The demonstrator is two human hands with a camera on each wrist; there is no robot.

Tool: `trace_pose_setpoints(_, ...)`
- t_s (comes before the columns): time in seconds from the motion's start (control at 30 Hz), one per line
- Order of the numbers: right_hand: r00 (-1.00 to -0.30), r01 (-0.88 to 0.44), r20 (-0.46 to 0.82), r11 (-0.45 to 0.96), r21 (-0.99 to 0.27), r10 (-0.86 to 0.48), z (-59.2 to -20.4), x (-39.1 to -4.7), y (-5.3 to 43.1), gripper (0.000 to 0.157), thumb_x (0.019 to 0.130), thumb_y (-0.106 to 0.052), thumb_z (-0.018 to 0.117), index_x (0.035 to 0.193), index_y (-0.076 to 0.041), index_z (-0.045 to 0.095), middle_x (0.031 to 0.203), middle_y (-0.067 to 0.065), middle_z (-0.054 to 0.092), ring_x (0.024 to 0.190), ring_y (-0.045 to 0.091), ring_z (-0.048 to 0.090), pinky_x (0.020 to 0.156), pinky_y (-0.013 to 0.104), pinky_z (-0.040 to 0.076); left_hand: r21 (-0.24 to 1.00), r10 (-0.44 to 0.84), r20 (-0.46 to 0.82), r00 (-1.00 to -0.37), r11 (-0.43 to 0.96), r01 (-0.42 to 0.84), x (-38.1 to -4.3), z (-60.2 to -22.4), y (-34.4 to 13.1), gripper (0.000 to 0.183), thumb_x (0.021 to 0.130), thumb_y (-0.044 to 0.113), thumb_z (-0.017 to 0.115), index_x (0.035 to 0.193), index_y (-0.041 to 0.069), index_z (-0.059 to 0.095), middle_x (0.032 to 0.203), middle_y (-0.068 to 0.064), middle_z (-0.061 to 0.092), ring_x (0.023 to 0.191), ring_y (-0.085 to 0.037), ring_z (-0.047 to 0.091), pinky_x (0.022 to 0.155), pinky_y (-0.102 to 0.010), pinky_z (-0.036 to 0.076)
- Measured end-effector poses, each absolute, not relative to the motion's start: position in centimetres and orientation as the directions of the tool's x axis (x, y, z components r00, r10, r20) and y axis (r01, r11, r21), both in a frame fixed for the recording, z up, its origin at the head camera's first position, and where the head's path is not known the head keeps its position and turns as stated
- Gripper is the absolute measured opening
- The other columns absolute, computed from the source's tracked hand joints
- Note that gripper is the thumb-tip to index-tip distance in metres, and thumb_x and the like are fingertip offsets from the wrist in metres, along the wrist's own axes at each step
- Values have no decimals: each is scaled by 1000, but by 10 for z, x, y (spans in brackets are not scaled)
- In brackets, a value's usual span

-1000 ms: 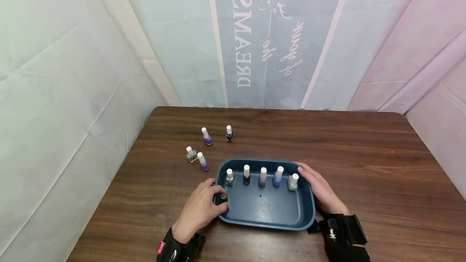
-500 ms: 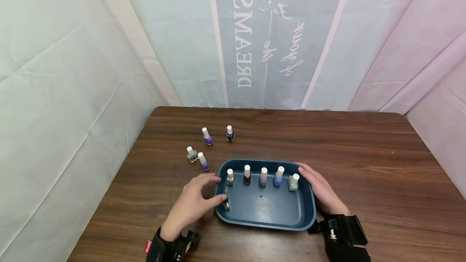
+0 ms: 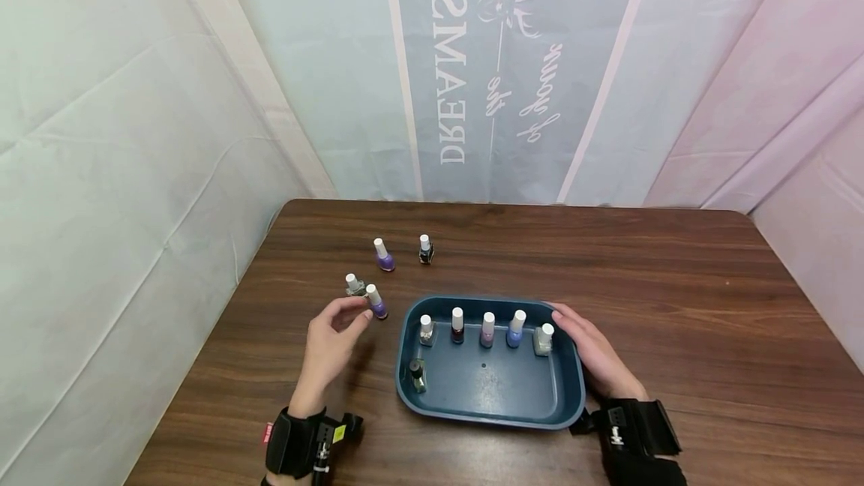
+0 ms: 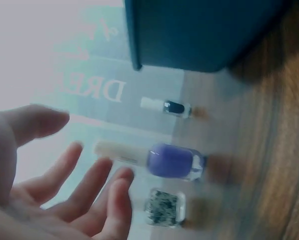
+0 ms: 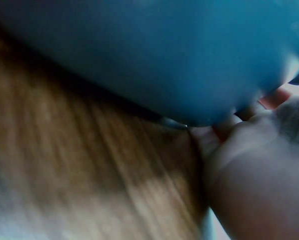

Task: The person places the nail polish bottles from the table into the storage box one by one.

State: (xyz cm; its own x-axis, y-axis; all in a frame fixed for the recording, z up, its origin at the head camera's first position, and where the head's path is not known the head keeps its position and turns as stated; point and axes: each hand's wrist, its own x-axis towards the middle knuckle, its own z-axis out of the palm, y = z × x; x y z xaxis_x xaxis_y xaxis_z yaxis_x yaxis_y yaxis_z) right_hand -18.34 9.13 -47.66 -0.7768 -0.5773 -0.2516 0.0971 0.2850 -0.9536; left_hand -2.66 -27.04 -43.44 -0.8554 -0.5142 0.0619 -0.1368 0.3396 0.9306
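My left hand (image 3: 329,343) reaches over the table left of the tray, thumb and fingers apart and holding nothing. Its fingertips are right by a purple nail polish bottle (image 3: 376,302) with a white cap, also large in the left wrist view. Just behind that bottle stands a glitter nail polish bottle (image 4: 164,207), partly covered by the hand in the head view. My right hand (image 3: 597,355) rests along the right end of a blue tray (image 3: 491,420), its fingers extended against the far right corner. In the tray, a dark-capped nail polish bottle (image 3: 417,375) stands at the left end.
A row of white-capped bottles, among them a dark red one (image 3: 457,327) and a blue one (image 3: 516,330), lines the tray's far side. Farther back on the wooden table (image 3: 675,306) stand another purple bottle (image 3: 384,256) and a black one (image 3: 426,250). Fabric hangs behind.
My left hand has let go of the dark-capped bottle inside the tray's left end and moved left and away to the purple bottle. The right hand stays at the tray.
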Motion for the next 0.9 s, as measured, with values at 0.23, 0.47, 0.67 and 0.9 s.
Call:
trace_pose_setpoints(0.23, -775, 97, -247, 276, -956, -582, -476, -184, 93, 64, 101, -52, 34, 148, -9, 35, 150, 13, 37, 114, -8, 46, 97, 18, 38, 960, -603, 3, -798, 225, -166, -37, -443, -273, 34, 88, 12, 66, 121, 4, 62, 123, -17, 63, 106, -24, 62, 77, -19, 47)
trace_pose_setpoints(0.47, -778, 99, -238, 262, -960, -581, -475, -183, 93, 63, 101, -49, 34, 149, -7, 32, 152, 15, 36, 113, -12, 44, 93, 12, 38, 964, -608, -26, -794, 195, -182, -49, -451, -273, 37, 88, 11, 66, 124, 6, 59, 122, -19, 63, 105, -27, 61, 73, -17, 45)
trace_pose_setpoints(0.67, -775, 99, -246, 273, -957, -582, -474, -183, 93, 63, 101, -50, 34, 149, -8, 32, 152, 14, 35, 114, -11, 43, 96, 15, 37, 956, -602, -30, -798, 216, -199, -56, -457, -272, 36, 87, 8, 66, 122, 6, 60, 119, -19, 65, 99, -25, 64, 70, -17, 47)
trace_pose_setpoints(0.9, -771, 93, -252, 288, -953, -584, -473, -183, 92, 64, 101, -51, 34, 149, -9, 33, 152, 13, 36, 116, -8, 42, 102, 24, 35, 946, -588, -25, -809, 247, -208, -62, -463, -271, 37, 86, 7, 67, 123, 1, 60, 120, -20, 62, 96, -27, 66, 69, -14, 48)
